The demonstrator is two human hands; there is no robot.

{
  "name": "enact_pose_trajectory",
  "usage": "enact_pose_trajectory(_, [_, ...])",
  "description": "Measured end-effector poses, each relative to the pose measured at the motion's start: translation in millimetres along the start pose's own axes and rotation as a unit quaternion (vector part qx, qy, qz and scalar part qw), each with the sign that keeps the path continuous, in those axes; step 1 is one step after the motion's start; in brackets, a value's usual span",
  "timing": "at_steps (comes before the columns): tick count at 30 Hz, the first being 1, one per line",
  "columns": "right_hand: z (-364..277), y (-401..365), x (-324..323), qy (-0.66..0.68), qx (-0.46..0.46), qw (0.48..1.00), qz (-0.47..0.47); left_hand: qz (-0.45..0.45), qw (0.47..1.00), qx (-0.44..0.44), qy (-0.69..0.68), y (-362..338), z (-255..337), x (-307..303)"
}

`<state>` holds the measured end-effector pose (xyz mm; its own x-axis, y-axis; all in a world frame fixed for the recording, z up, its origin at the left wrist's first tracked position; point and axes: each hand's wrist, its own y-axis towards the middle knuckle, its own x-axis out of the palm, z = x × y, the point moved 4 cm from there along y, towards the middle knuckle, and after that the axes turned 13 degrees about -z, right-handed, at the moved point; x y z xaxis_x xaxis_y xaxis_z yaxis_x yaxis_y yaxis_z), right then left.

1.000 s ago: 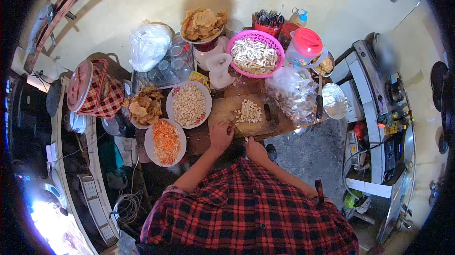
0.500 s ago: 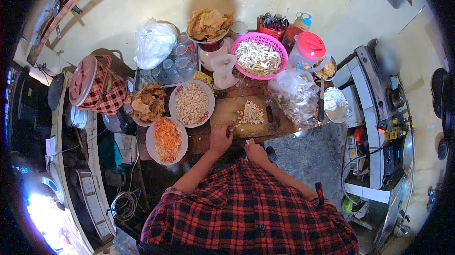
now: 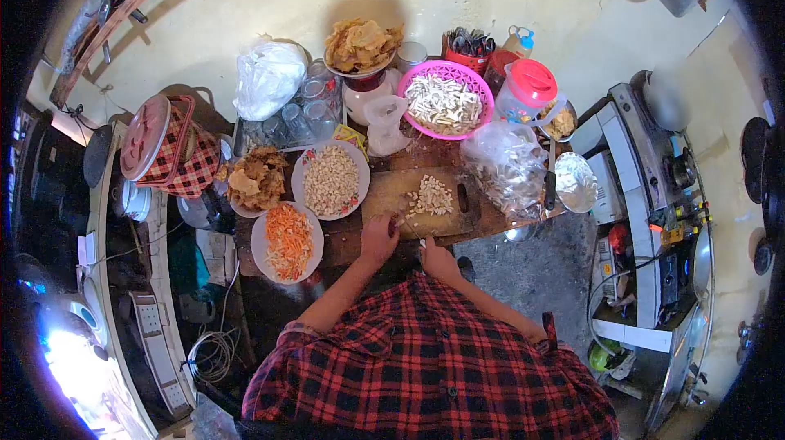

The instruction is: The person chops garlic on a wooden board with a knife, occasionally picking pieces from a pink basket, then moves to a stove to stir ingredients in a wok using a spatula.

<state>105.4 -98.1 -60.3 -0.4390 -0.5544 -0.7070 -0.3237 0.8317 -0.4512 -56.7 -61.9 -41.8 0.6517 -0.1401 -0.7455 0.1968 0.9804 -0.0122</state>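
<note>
Pale diced pieces (image 3: 431, 196) look light, firm; pinch their sides. Your right hand (image 3: 440, 262) clamps the knife handle (image 3: 423, 244); left hand (image 3: 379, 240) grip: can't tell.

One head view here, looking forward and down from above the plaid shirt (image 3: 425, 358), fingers (image 3: 395, 226) mid-frame, surface (image 3: 327, 253) beyond.

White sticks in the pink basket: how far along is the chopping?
Partway, it seems. Done: small white bits heaped on a plate, with another pile on the board. In hand: the right hand holds a knife, the left hand near its blade. Probably left: the longer sticks in the basket.
</note>
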Motion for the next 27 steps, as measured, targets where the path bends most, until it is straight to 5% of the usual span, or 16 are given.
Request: enact_pose_trajectory(27, [-2.4,4.0,9.8,0.004,-0.001,1.0,-0.008,0.021,0.996,-0.021,-0.085,-1.5,-7.5,-2.8])
